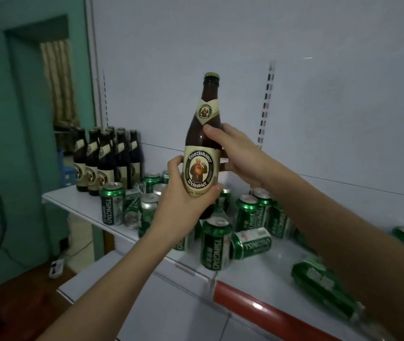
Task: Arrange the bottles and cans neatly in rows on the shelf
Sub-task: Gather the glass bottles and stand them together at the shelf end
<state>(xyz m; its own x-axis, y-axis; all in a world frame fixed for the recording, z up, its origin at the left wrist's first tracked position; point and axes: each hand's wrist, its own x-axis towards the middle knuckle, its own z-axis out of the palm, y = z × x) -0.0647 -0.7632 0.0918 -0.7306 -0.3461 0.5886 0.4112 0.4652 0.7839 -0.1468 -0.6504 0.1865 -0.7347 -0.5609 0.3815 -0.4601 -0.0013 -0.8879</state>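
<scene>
White metal shelf point(85, 207) with white back panel runs under and behind both hands; red strip on its front edge below the right forearm. Group of brown glass beer bottles with cream labels point(105, 158) stands upright in tight rows at the shelf's far left end, well to the left of the hands. Green Tsingtao aluminium cans point(252, 212) are scattered over the shelf below and around the hands: some upright, like one can point(112, 204) left of the left hand and one point(216, 243) just below it, some lying on their sides, like one point(251, 242) under the right forearm. Another green can or pack point(319, 284) lies tilted near the shelf front under the right arm, blurred. Brown glass Franziskaner Weissbier bottle with cream label and gold cap point(202, 143) is upright, held in the air above the cans, between both hands. Left hand point(186, 195) wraps the bottle's lower body, thumb on the label's left edge, fingers curling round the right. Right hand point(235, 151) grips the shoulder from the right, thumb across the front above the label.
</scene>
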